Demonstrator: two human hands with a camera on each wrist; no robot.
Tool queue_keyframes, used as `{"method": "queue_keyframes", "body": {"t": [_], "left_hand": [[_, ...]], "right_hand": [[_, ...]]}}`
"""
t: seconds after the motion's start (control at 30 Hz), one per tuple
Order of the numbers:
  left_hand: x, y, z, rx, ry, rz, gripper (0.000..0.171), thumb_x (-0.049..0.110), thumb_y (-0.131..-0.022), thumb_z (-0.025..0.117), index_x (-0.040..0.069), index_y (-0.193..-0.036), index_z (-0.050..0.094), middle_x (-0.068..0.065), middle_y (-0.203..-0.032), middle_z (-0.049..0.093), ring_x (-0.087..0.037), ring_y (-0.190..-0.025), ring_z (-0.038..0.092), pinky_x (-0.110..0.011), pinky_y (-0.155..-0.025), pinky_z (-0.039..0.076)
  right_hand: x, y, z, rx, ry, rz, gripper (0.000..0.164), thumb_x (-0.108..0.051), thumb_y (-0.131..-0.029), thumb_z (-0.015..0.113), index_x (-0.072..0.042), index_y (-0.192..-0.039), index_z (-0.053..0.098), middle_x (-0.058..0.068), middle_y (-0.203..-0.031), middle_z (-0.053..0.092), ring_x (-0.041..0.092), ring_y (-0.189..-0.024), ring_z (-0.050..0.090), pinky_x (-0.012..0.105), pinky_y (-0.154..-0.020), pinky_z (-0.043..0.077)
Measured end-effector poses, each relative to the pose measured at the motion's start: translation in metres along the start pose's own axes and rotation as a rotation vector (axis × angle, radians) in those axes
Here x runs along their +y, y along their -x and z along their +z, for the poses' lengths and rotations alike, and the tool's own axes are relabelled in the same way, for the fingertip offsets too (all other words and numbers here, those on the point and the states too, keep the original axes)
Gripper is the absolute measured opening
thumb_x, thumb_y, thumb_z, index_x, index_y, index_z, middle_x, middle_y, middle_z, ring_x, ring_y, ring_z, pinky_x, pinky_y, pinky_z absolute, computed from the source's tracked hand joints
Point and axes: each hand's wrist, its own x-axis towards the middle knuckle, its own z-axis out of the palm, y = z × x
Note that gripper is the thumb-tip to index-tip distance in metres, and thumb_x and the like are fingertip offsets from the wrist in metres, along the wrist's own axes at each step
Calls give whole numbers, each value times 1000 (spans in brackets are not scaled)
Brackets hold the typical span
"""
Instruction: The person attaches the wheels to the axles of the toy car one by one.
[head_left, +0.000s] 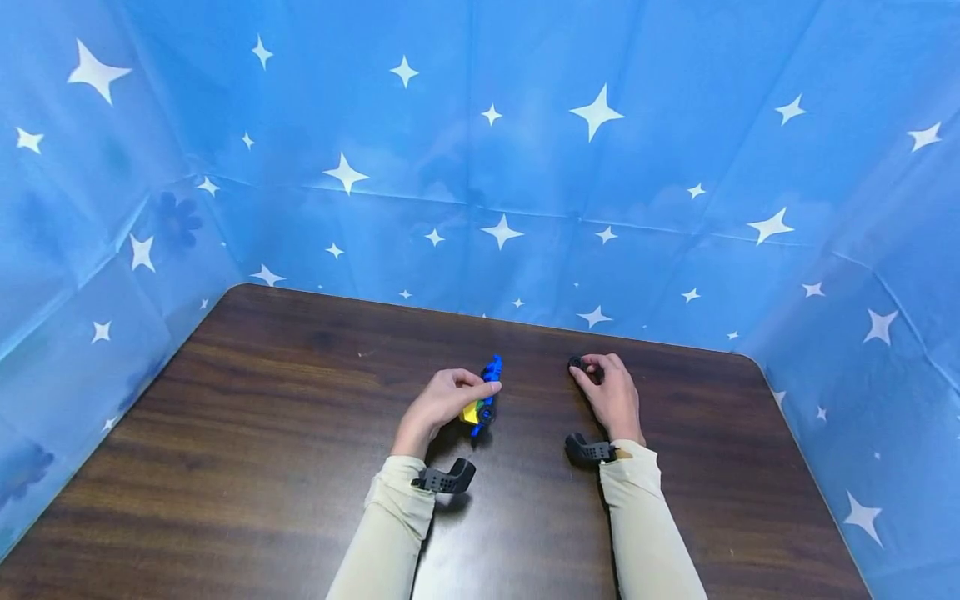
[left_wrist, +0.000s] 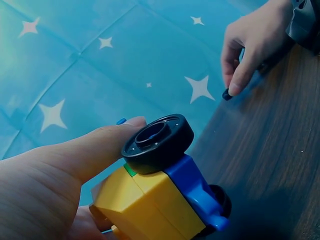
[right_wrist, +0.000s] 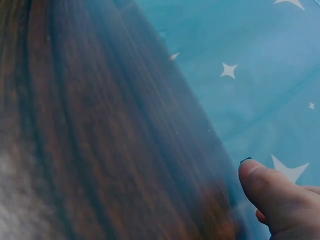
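Observation:
My left hand (head_left: pixel 444 398) grips a toy car (head_left: pixel 491 371) with a blue, yellow and green body. Close up in the left wrist view, a black wheel (left_wrist: pixel 172 147) faces the camera beside the yellow block (left_wrist: pixel 150 200) and a blue part (left_wrist: pixel 192 185). A second black wheel (left_wrist: pixel 220 197) shows partly behind the blue part. Off to the right, my right hand (head_left: pixel 613 398) pinches a small black round piece (head_left: pixel 575 362) between thumb and fingers, low over the far part of the table. Only a sliver of that piece shows past the thumb in the right wrist view.
The brown wooden table (head_left: pixel 300 500) has rounded far corners. Blue cloth (head_left: pixel 525 158) with white stars hangs along its back and both sides. Black wrist cameras (head_left: pixel 450 477) sit on both sleeves.

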Motion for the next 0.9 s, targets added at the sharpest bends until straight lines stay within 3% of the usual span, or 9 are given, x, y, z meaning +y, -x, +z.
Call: {"method": "queue_keyframes", "body": {"t": [0.2, 0.5, 0.9], "left_hand": [[3, 0, 0, 4, -10, 3, 37, 39, -93, 78, 5, -107, 72, -4, -96, 64, -16, -78, 54, -27, -68, 47], [1, 0, 1, 18, -17, -5, 39, 42, -93, 78, 6, -107, 72, -6, -101, 65, -17, -81, 55, -28, -69, 47], [1, -1, 4, 13, -16, 7, 39, 43, -93, 77, 6, -106, 72, -6, -100, 66, -16, -80, 55, -29, -69, 47]], "right_hand": [[0, 2, 1, 19, -39, -3, 35, -39, -99, 72, -11, -121, 73, 7, -109, 64, 25, -86, 56, 36, -74, 42], [-1, 5, 1, 55, -107, -16, 33, -37, -98, 74, -11, -118, 73, 5, -106, 64, 21, -84, 53, 33, -75, 41], [-9, 20, -3, 66, -240, -37, 30, -32, -96, 77, -10, -116, 73, 7, -101, 67, 15, -73, 52, 22, -65, 39]]}}
